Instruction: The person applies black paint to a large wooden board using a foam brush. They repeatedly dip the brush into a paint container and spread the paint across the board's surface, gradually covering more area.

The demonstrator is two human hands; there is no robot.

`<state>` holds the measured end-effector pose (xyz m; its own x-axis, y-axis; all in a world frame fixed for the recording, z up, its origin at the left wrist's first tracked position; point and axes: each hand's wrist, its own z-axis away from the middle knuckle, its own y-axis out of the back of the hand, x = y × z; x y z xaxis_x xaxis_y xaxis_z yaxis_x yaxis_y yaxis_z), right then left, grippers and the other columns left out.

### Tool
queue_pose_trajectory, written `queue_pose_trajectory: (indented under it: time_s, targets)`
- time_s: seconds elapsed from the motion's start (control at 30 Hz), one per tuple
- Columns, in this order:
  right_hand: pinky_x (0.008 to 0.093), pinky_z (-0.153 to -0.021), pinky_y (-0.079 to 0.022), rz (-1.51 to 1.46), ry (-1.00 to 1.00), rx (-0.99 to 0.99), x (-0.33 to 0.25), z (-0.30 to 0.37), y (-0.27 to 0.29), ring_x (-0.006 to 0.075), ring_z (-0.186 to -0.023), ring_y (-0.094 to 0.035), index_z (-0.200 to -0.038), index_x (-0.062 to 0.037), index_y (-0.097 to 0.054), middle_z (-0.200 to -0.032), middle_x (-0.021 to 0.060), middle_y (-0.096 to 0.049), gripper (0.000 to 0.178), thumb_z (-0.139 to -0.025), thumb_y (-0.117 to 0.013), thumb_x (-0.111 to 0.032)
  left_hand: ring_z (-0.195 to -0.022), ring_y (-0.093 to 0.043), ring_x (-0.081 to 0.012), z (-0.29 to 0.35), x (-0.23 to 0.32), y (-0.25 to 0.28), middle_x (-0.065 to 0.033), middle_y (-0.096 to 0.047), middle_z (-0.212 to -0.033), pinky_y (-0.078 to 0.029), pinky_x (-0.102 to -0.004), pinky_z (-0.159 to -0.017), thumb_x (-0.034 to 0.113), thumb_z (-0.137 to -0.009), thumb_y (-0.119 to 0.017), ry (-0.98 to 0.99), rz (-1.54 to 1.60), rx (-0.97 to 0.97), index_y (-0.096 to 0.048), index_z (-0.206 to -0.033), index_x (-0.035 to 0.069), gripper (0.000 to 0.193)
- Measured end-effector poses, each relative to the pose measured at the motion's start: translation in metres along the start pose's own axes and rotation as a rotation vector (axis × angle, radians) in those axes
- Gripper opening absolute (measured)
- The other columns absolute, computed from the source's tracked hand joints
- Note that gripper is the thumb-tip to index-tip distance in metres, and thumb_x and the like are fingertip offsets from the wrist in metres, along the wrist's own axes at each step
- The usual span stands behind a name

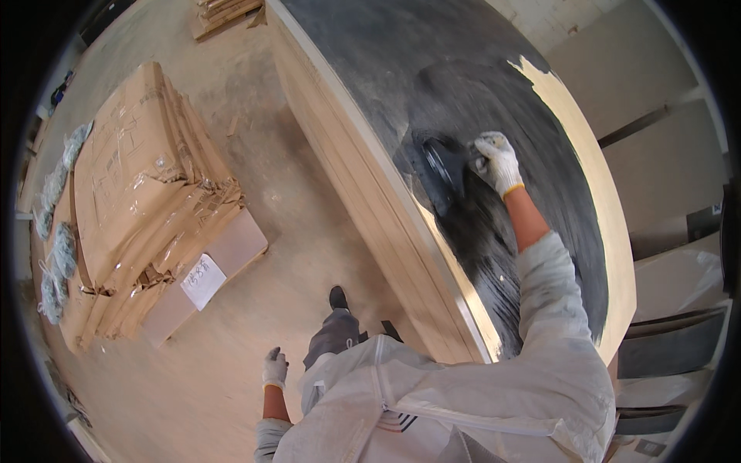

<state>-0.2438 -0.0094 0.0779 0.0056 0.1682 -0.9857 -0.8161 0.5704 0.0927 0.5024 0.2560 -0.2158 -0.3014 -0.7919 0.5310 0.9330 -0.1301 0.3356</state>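
My right hand, in a white glove with a yellow cuff, is closed around a wide-bladed spreader. Its blade is coated in wet black and lies against the top board of a tall stack. Black paint covers most of that board in streaks, and pale wood shows along the right edge and part of the left edge. The spreader's handle is mostly hidden by my fingers. Hanging low at my left side, away from the stack, my left hand wears a stained white glove. Its fingers are loosely apart, with nothing in them.
Left of the aisle stands a pile of brown cardboard packages with a white handwritten sheet on its side. Clear plastic bundles lie along its far side. Beyond the stack, several panels lean at the right. More boards lie ahead.
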Motion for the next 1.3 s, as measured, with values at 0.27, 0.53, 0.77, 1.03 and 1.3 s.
queue_pose_trajectory:
  time_s: [0.27, 0.53, 0.77, 1.03, 1.3]
  targets:
    - [0.0266, -0.043, -0.045, 0.028, -0.018, -0.083, 0.006, 0.077, 0.055, 0.0149, -0.051, -0.061, -0.122, -0.0018, -0.057, -0.100, 0.0167, -0.078, 0.030, -0.097, -0.073, -0.009, -0.073, -0.070, -0.0171, 0.043, -0.022, -0.016, -0.0144, -0.078, -0.110, -0.057, -0.0326, -0.066, 0.015, -0.101, -0.061, 0.079, -0.002, 0.024, -0.064, -0.143, -0.002, 0.045]
    - [0.0278, -0.047, -0.049, -0.009, 0.035, -0.070, -0.002, 0.019, -0.018, 0.0154, -0.055, -0.064, -0.121, -0.0055, -0.061, -0.093, 0.0091, -0.077, 0.028, -0.097, -0.074, -0.011, -0.074, -0.070, -0.0181, 0.046, -0.052, -0.005, -0.0166, -0.079, -0.108, -0.058, -0.0345, -0.069, 0.014, -0.101, -0.061, 0.052, -0.199, -0.041, -0.064, -0.142, -0.002, 0.044]
    - [0.0253, -0.046, -0.045, 0.015, 0.026, -0.090, 0.006, 0.134, 0.046, 0.0120, -0.057, -0.062, -0.121, -0.0075, -0.059, -0.099, 0.0137, -0.078, 0.028, -0.097, -0.073, -0.011, -0.070, -0.070, -0.0170, 0.051, -0.024, -0.014, -0.0120, -0.077, -0.111, -0.056, -0.0298, -0.059, 0.012, -0.101, -0.059, 0.079, 0.057, 0.059, -0.062, -0.146, 0.001, 0.046]
    - [0.0248, -0.049, -0.045, -0.022, 0.054, -0.071, -0.007, 0.099, 0.002, 0.0107, -0.056, -0.060, -0.118, -0.0079, -0.063, -0.098, 0.0091, -0.078, 0.026, -0.096, -0.075, -0.013, -0.071, -0.070, -0.0172, 0.064, -0.035, -0.037, -0.0141, -0.077, -0.113, -0.055, -0.0321, -0.059, 0.014, -0.099, -0.061, 0.073, -0.088, -0.103, -0.063, -0.145, 0.001, 0.048]
    - [0.0236, -0.049, -0.045, 0.227, 0.017, -0.087, -0.015, 0.165, 0.048, 0.0102, -0.060, -0.062, -0.120, -0.0058, -0.062, -0.099, 0.0096, -0.079, 0.025, -0.099, -0.074, -0.012, -0.072, -0.069, -0.0169, 0.058, -0.014, -0.021, -0.0132, -0.075, -0.117, -0.054, -0.0302, -0.058, 0.013, -0.103, -0.058, 0.041, -0.050, -0.017, -0.059, -0.148, 0.001, 0.047]
